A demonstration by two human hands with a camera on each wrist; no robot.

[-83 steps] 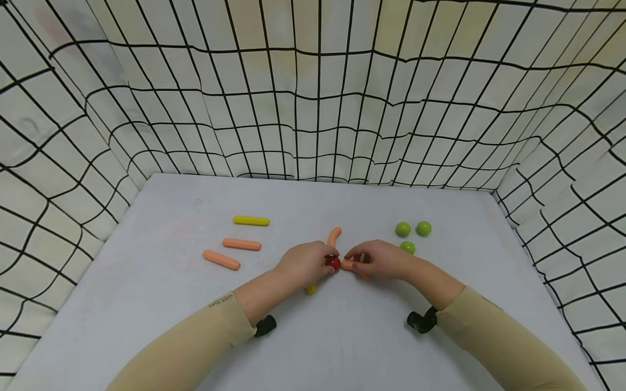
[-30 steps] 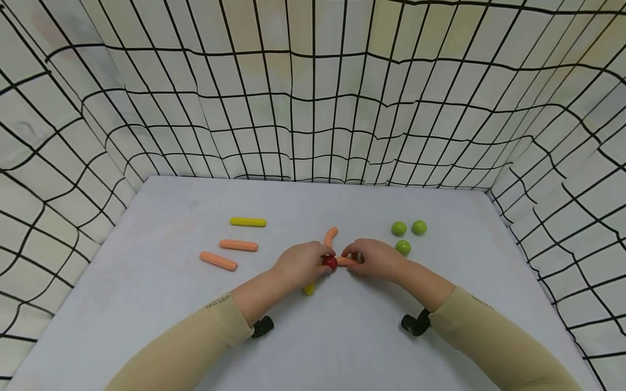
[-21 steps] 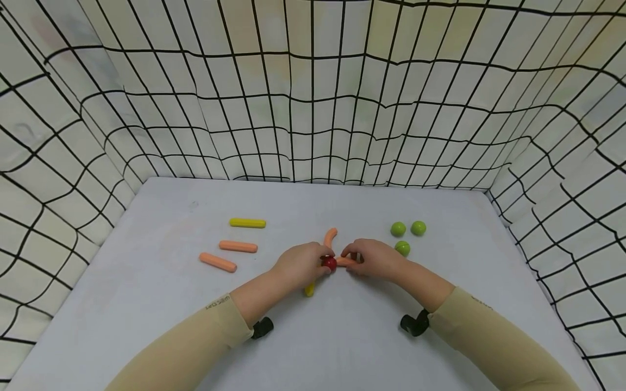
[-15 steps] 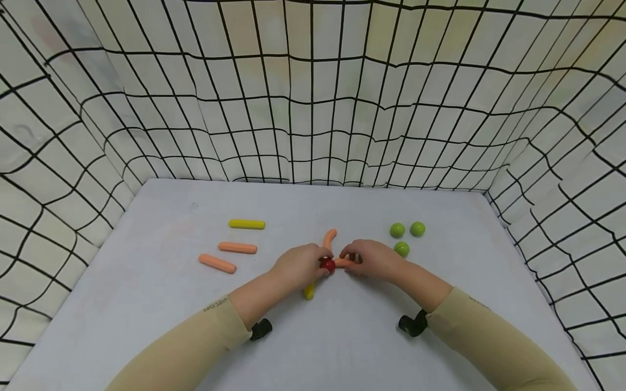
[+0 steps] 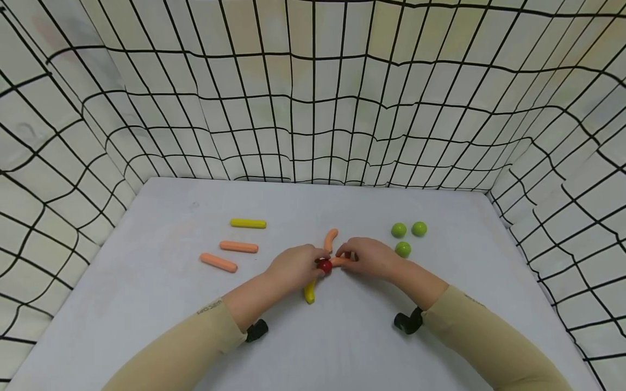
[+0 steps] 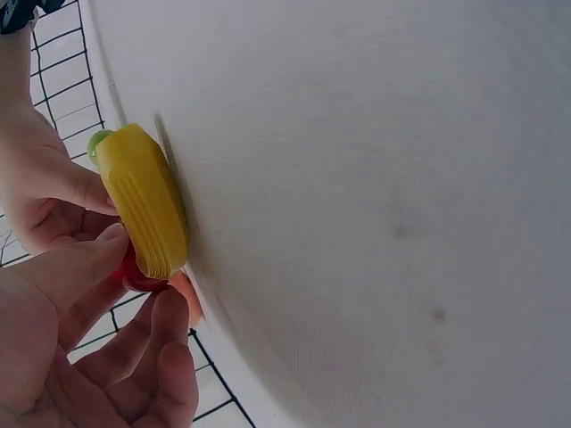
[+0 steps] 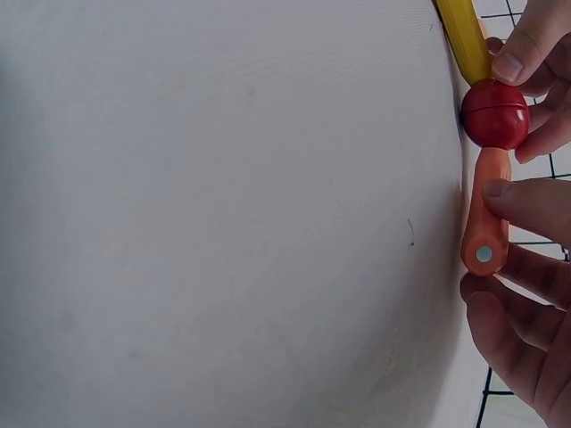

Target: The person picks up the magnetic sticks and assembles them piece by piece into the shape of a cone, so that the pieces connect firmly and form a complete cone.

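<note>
Between thumb and fingers, my left hand [image 5: 293,267] pinches a glossy red ball [image 5: 324,266]. A curved yellow magnetic stick [image 5: 310,293] joins the ball and points toward me; it looms large in the left wrist view. My right hand [image 5: 373,257] pinches an orange magnetic stick [image 7: 489,209] whose near end meets the red ball in the right wrist view. On its other end a pale round dot shows. Just beyond the fingers lies a curved orange stick [image 5: 330,239] on the table. Whether it touches the ball is hidden by the left fingers.
Left on the white table [image 5: 342,347] lie a straight yellow stick [image 5: 248,223] and two straight orange sticks, an upper one [image 5: 238,247] and a lower one [image 5: 218,263]. Several green balls [image 5: 403,250] sit right of the right hand. Black netting [image 5: 313,133] stands around the back and sides.
The hands have shifted slightly left with the ball and yellow stick. The right hand's orange stick has come up against the ball. More of the curved orange stick's lower end now shows.
</note>
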